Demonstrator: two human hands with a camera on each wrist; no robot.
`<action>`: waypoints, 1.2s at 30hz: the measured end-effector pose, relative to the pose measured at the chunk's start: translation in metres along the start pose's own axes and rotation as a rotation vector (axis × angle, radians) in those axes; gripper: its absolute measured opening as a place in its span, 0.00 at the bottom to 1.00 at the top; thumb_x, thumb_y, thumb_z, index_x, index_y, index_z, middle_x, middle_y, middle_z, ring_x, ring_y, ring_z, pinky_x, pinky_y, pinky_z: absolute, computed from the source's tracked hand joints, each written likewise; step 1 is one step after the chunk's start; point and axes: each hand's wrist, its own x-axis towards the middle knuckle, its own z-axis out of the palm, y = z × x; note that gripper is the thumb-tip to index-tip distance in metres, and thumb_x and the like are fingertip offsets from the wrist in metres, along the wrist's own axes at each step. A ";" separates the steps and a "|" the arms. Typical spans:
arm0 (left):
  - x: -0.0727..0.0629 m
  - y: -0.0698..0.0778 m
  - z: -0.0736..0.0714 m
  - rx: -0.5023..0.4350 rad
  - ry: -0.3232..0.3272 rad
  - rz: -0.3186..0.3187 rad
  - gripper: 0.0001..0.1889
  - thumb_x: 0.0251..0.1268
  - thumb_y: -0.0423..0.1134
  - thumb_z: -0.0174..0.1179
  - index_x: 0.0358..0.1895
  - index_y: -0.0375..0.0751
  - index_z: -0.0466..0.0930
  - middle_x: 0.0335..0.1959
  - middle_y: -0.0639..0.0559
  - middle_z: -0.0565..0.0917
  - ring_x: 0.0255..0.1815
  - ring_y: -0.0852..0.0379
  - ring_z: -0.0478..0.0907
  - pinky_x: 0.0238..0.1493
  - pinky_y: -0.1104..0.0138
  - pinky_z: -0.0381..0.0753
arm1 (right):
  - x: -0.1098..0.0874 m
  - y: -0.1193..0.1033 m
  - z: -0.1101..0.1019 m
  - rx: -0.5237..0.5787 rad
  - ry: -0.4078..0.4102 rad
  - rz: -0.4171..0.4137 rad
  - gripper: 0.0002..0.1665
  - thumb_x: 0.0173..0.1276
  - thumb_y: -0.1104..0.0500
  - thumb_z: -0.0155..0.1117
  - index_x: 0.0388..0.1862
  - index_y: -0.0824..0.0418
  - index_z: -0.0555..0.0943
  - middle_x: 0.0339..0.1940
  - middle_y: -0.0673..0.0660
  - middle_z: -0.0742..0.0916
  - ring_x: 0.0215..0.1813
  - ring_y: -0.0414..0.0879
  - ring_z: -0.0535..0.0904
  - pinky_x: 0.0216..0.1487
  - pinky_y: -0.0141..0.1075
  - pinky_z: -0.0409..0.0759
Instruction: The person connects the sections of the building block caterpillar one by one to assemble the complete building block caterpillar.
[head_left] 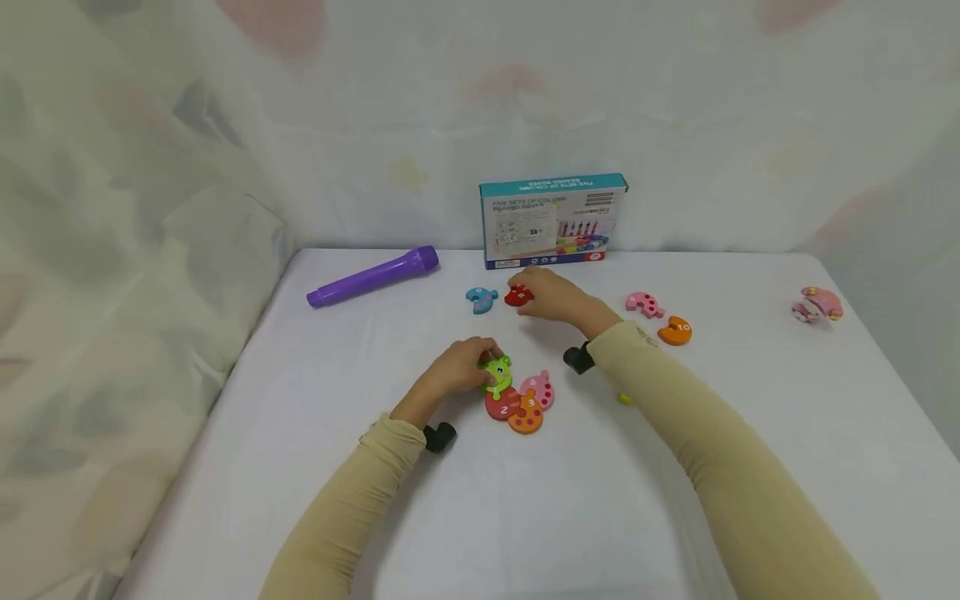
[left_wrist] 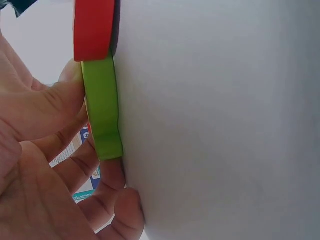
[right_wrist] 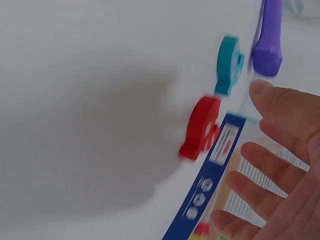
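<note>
My left hand [head_left: 459,367] holds a green caterpillar-head puzzle piece [head_left: 498,375] with thumb and fingers at its edges, as the left wrist view shows. The green piece lies against a red piece marked 2 [head_left: 501,405]. An orange piece marked 3 [head_left: 527,415] and a pink piece marked 4 [head_left: 538,388] continue the curved chain. Farther back, my right hand [head_left: 553,296] reaches over a loose red puzzle piece [right_wrist: 201,127]. In the right wrist view its fingers are spread and apart from that piece. A blue piece [head_left: 482,300] lies just left of the red one.
Behind the pieces stands a cardboard box [head_left: 555,221]. A purple rod with a wider end [head_left: 375,277] lies back left. Pink [head_left: 643,303] and orange [head_left: 675,332] pieces lie right of my right wrist. A yellow-green piece [head_left: 625,399] is partly hidden by the sleeve. A small pink figure [head_left: 819,305] is far right.
</note>
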 end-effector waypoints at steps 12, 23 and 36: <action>-0.013 -0.009 -0.014 0.009 0.060 -0.057 0.19 0.55 0.37 0.64 0.52 0.46 0.75 0.46 0.48 0.76 0.48 0.51 0.70 0.53 0.57 0.71 | -0.055 0.044 -0.028 -0.089 0.025 0.017 0.31 0.60 0.58 0.65 0.62 0.63 0.70 0.63 0.63 0.70 0.64 0.58 0.64 0.63 0.52 0.63; -0.012 -0.009 -0.010 -0.010 0.033 -0.059 0.19 0.55 0.36 0.64 0.52 0.45 0.75 0.47 0.46 0.76 0.48 0.50 0.71 0.53 0.56 0.72 | -0.081 0.080 -0.008 -0.139 -0.009 0.126 0.37 0.57 0.52 0.69 0.63 0.64 0.70 0.57 0.64 0.75 0.57 0.56 0.71 0.56 0.53 0.69; 0.001 0.003 0.001 -0.002 -0.003 -0.015 0.19 0.55 0.36 0.64 0.51 0.46 0.75 0.47 0.47 0.76 0.48 0.50 0.71 0.53 0.55 0.72 | -0.081 0.064 0.014 -0.128 -0.035 0.094 0.31 0.60 0.57 0.65 0.63 0.59 0.70 0.59 0.60 0.73 0.55 0.54 0.72 0.57 0.49 0.71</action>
